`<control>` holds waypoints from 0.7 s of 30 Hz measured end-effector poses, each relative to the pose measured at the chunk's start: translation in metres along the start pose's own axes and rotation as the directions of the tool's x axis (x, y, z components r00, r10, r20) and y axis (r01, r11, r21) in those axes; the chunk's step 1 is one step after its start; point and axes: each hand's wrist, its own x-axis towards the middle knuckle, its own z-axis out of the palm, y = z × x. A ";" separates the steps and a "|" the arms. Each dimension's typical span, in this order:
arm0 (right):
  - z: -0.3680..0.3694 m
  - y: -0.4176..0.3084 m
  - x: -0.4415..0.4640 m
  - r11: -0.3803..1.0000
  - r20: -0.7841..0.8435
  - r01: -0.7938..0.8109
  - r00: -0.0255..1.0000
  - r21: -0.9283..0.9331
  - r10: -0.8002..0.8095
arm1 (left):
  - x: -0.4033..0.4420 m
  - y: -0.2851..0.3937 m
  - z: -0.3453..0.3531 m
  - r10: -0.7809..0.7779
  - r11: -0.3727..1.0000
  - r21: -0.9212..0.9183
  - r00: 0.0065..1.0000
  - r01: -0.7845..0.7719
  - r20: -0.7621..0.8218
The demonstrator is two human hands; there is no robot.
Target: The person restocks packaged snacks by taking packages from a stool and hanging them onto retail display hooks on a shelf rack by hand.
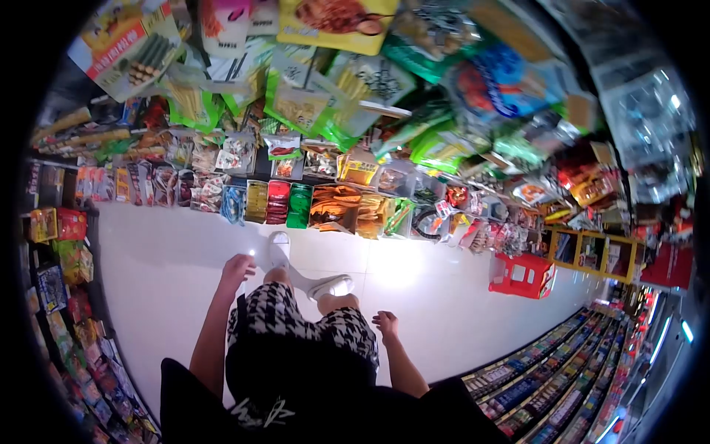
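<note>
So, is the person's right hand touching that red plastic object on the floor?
Apart. The head view plainly shows a wide stretch of pale floor between the right hand and the red plastic object.

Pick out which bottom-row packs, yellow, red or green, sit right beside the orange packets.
The green packs: they adjoin the orange packets. The red packs come next, then the yellow packs farthest along.

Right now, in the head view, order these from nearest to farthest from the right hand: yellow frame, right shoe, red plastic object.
From the right hand:
1. right shoe, up and left
2. red plastic object, on the right
3. yellow frame, farther right
</note>
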 end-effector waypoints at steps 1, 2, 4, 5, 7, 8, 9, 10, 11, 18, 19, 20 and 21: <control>-0.008 0.000 -0.009 0.999 0.000 0.035 0.999 0.018 -0.035 | -0.004 0.007 0.010 0.026 1.000 -0.002 1.000 -0.026 0.010; -0.016 0.000 -0.017 0.995 -0.003 0.067 0.998 0.068 -0.067 | -0.006 0.016 0.023 0.059 0.998 0.000 0.998 -0.059 0.020; -0.030 -0.004 -0.030 0.979 -0.002 0.145 0.989 0.146 -0.146 | -0.017 0.032 0.061 0.185 0.983 -0.014 0.980 -0.184 0.073; -0.036 -0.006 -0.036 0.973 -0.002 0.172 0.985 0.157 -0.174 | -0.021 0.038 0.085 0.163 0.987 -0.011 0.983 -0.163 0.083; -0.051 -0.008 -0.043 0.933 0.008 0.302 0.951 0.193 -0.309 | -0.037 0.057 0.139 0.154 0.986 0.039 0.979 -0.160 0.134; -0.060 0.001 -0.051 0.911 -0.001 0.350 0.933 0.218 -0.359 | -0.053 0.064 0.168 0.151 0.982 0.090 0.973 -0.168 0.177; -0.071 0.008 -0.055 0.902 -0.014 0.365 0.928 0.229 -0.372 | -0.067 0.066 0.196 0.147 0.978 0.113 0.960 -0.178 0.239; -0.083 0.013 -0.063 0.905 -0.012 0.345 0.935 0.247 -0.353 | -0.080 0.067 0.222 0.142 0.972 0.137 0.943 -0.190 0.303; -0.098 0.021 -0.067 0.906 -0.019 0.288 0.955 0.310 -0.297 | -0.093 0.068 0.248 0.112 0.963 0.191 0.924 -0.192 0.364; -0.210 0.083 -0.084 0.628 -0.259 0.252 0.962 0.737 -0.082 | -0.148 0.059 0.417 -0.030 0.850 0.438 0.804 -0.293 0.594; -0.223 0.092 -0.088 0.577 -0.290 0.274 0.955 0.770 -0.067 | -0.154 0.057 0.438 -0.059 0.838 0.455 0.778 -0.302 0.625; -0.234 0.104 -0.093 0.527 -0.310 0.282 0.950 0.802 -0.036 | -0.159 0.053 0.457 -0.075 0.826 0.459 0.745 -0.326 0.663; -0.245 0.113 -0.098 0.478 -0.329 0.292 0.944 0.829 -0.007 | -0.166 0.050 0.477 -0.100 0.804 0.488 0.731 -0.340 0.675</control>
